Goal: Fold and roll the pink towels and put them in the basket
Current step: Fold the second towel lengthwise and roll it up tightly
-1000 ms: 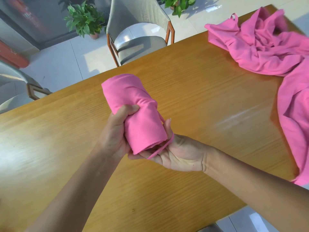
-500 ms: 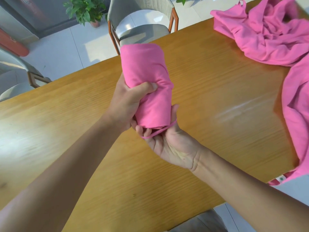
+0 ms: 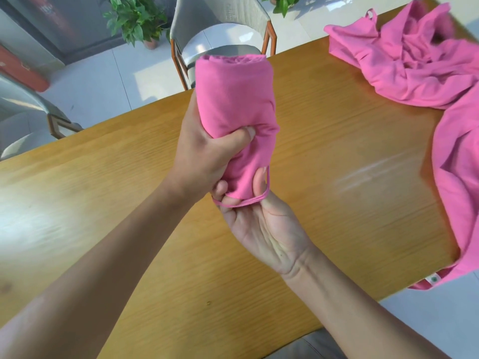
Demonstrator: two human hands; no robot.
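Observation:
A rolled pink towel [image 3: 233, 99] is held upright above the wooden table [image 3: 337, 156], its coiled end facing away from me. My left hand [image 3: 204, 149] grips the roll around its middle, thumb pressed into the cloth. My right hand [image 3: 261, 224] sits under the roll's lower end, palm up. Its thumb and fingers hold that end, and the towel's thin pink loop [image 3: 243, 202] is stretched across them. More pink towels [image 3: 425, 63] lie crumpled and unfolded at the table's far right. No basket is in view.
A grey chair [image 3: 223, 29] with a wooden frame stands at the table's far side, directly behind the roll. Another chair [image 3: 28, 117] is at the left. Potted plants [image 3: 134, 19] stand on the tiled floor beyond.
Both hands have lifted the roll up and away from me and turned it more upright. The loop now stretches across my right fingers under the roll's lower end.

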